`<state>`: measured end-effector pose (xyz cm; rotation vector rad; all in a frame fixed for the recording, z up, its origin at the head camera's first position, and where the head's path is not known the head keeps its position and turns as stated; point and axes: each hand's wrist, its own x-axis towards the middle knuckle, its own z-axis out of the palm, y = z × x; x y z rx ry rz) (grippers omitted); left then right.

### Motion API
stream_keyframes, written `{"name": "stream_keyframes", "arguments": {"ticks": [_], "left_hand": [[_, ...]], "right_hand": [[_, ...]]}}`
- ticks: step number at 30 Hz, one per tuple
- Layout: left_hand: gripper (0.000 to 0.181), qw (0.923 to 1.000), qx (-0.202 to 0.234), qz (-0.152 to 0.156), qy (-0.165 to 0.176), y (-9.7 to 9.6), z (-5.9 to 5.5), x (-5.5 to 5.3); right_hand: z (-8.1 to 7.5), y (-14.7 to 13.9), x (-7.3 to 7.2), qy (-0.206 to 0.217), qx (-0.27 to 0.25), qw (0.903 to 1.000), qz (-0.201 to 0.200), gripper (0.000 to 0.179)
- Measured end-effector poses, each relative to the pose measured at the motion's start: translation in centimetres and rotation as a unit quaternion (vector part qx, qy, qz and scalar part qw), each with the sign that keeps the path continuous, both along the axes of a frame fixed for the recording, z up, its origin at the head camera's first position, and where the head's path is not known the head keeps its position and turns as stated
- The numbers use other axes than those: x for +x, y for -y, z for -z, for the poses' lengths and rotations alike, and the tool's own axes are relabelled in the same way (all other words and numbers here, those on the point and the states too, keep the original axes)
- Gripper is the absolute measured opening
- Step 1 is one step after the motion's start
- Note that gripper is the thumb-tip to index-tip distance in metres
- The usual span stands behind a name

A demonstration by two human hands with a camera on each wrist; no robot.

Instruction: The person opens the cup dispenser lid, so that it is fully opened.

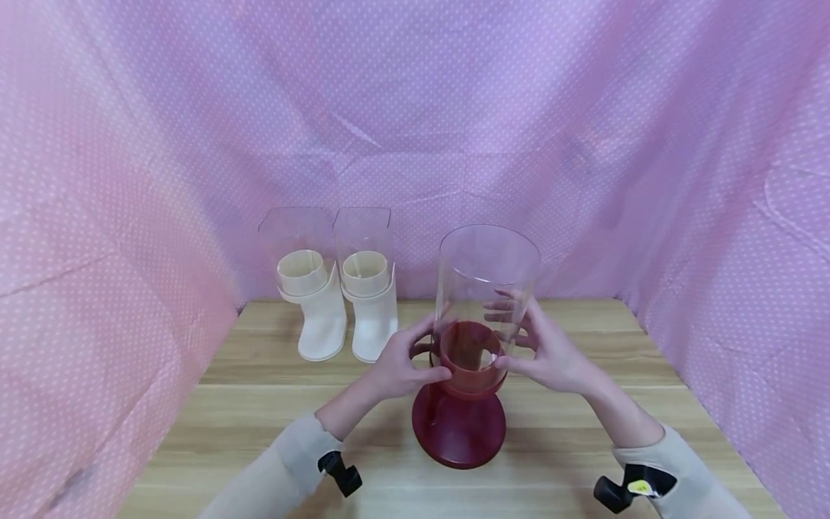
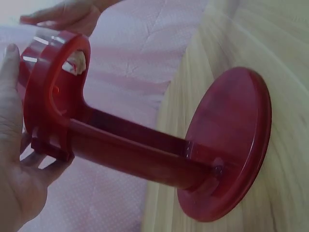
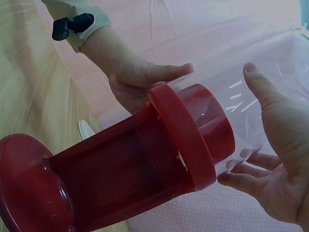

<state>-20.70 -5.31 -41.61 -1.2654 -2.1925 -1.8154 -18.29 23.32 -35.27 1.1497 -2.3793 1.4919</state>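
A red stand with a round foot, a hollow upright and a ring at the top stands on the table. Around the ring's raised collar sits a clear cylinder, upright and open at the top. My left hand holds the cylinder's lower left side, thumb toward me; in the left wrist view its fingers reach behind the red ring. On the other side my right hand curves round the clear wall, thumb low in front and fingers spread behind, as the right wrist view also shows.
Two white stands stand side by side at the back left, each topped by a clear container. The wooden table is bordered by a pink dotted cloth at the back and sides.
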Motion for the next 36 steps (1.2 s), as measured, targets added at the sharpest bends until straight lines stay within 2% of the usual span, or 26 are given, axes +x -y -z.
{"name": "stream_keyframes", "arguments": {"ticks": [4,6,9,11,13,15,17,20,22,26,30,34,36], "left_hand": [[0.093,0.9995,-0.003,-0.027,0.014,0.1,-0.1,0.5],[0.091,0.9991,-0.003,-0.041,0.01,0.1,0.0,0.6],[0.1,0.9988,0.002,-0.048,-0.002,0.3,0.1,0.3],[0.106,0.9995,0.007,-0.03,-0.001,0.5,0.2,-0.2],[0.111,0.9999,0.006,0.005,0.014,0.7,0.3,-0.8],[0.108,0.9985,-0.001,0.04,0.037,0.9,0.5,-1.4],[0.104,0.996,-0.008,0.064,0.062,0.9,0.7,-1.9],[0.1,0.9935,-0.013,0.076,0.084,1.0,0.9,-2.4],[0.099,0.993,-0.012,0.076,0.09,1.0,1.0,-2.6],[0.1,0.9939,-0.016,0.058,0.093,0.9,1.2,-2.5],[0.092,0.9945,-0.012,0.027,0.1,0.8,1.3,-2.1],[0.085,0.9946,-0.009,-0.006,0.103,0.7,1.2,-1.6],[0.088,0.9948,-0.011,-0.02,0.099,0.7,1.0,-1.5]], "right_hand": [[0.1,0.1,-0.2,0.007,-0.007,0.9999,-0.009,0.098],[0.0,0.1,-0.1,0.01,-0.009,0.9999,-0.01,0.098],[-0.4,0.3,0.2,0.009,-0.018,0.9998,-0.008,0.099],[-0.9,0.5,0.5,0.002,-0.024,0.9997,0.002,0.095],[-1.2,0.7,0.9,-0.002,-0.033,0.9993,0.019,0.085],[-1.4,1.0,1.2,-0.009,-0.034,0.998,0.052,0.071],[-1.5,1.2,1.6,-0.013,-0.025,0.9954,0.091,0.066],[-1.7,1.5,2.0,-0.022,0.0,0.9899,0.14,0.069],[-1.8,1.5,2.2,-0.024,0.011,0.9883,0.15,0.076],[-2.1,1.5,2.0,-0.018,0.009,0.9901,0.139,0.077],[-2.1,1.2,1.3,0.003,-0.003,0.9931,0.117,0.069],[-1.9,0.9,0.4,0.022,-0.021,0.9964,0.08,0.069],[-1.8,0.9,0.0,0.028,-0.031,0.9976,0.054,0.069]]}}
